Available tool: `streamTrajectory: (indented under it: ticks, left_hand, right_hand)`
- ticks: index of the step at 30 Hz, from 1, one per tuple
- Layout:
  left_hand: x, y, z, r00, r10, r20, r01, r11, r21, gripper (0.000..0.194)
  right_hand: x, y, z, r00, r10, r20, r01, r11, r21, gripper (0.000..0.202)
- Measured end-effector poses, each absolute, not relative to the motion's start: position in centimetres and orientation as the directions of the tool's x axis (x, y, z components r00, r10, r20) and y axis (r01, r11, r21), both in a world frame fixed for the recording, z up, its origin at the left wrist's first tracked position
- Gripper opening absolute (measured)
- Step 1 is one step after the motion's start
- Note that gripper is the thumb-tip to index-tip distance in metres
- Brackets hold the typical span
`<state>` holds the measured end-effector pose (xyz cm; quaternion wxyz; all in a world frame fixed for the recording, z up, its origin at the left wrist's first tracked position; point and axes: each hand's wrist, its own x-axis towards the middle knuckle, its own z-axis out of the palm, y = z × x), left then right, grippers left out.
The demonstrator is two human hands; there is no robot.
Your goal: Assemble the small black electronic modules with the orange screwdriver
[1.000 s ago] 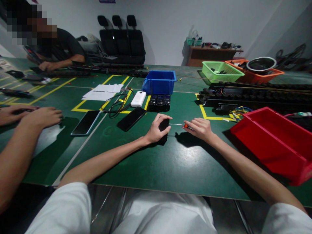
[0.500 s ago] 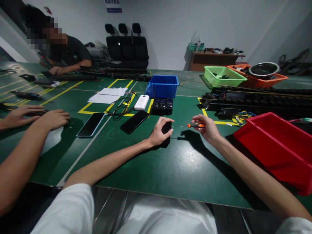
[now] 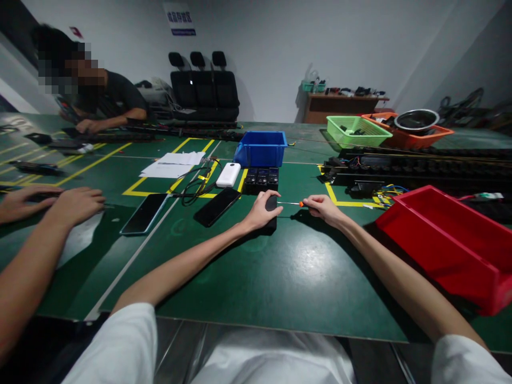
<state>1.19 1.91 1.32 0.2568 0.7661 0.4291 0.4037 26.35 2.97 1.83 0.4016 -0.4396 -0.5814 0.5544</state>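
Near the middle of the green table, my left hand [image 3: 262, 210] grips a small black block [image 3: 271, 204] between thumb and fingers. My right hand [image 3: 323, 208] is closed around the handle of an orange and black screwdriver [image 3: 301, 204], most of the handle hidden in the fingers. Its thin shaft points left and reaches the right side of the block; whether the tip sits in a screw is too small to tell. Just behind my left hand is a group of black modules [image 3: 262, 180].
A blue bin [image 3: 262, 149] stands behind the modules, a red bin [image 3: 444, 240] at right. Two phones [image 3: 218, 207], a white power bank [image 3: 229, 175], cables and papers [image 3: 172, 164] lie left. A neighbour's hands [image 3: 76, 205] work at far left; another person sits across.
My right hand has closed around the screwdriver handle from a looser fingertip hold and shifted slightly left. The camera view has tilted up a little.
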Motion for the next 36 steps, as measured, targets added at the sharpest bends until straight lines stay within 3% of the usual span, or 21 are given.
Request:
streamTrajectory:
  ticks: [5, 9, 16, 23, 36]
  left_hand:
    - [1.4, 2.5, 1.0, 0.331, 0.883, 0.332, 0.444, -0.456, 0.771, 0.031]
    - [1.4, 2.1, 1.1, 0.326, 0.889, 0.323, 0.439, -0.445, 0.781, 0.030]
    - [1.3, 2.2, 0.5, 0.310, 0.883, 0.352, 0.415, -0.459, 0.785, 0.031]
    - [1.0, 2.7, 0.2, 0.299, 0.882, 0.364, 0.407, -0.463, 0.787, 0.032]
    - [1.1, 2.5, 0.5, 0.302, 0.885, 0.354, 0.434, -0.459, 0.775, 0.032]
  right_hand:
    - [27.0, 2.9, 1.6, -0.252, 0.955, 0.160, 0.193, 0.211, -0.958, 0.036]
    - [27.0, 2.3, 1.8, -0.255, 0.943, 0.213, 0.247, 0.276, -0.929, 0.034]
    - [26.4, 2.7, 1.2, -0.170, 0.984, 0.057, -0.093, 0.041, -0.995, 0.046]
    - [27.1, 2.8, 0.5, -0.121, 0.981, 0.149, 0.240, 0.174, -0.955, 0.049]
    - [27.2, 2.1, 1.0, -0.121, 0.934, 0.337, 0.280, 0.357, -0.891, 0.035]
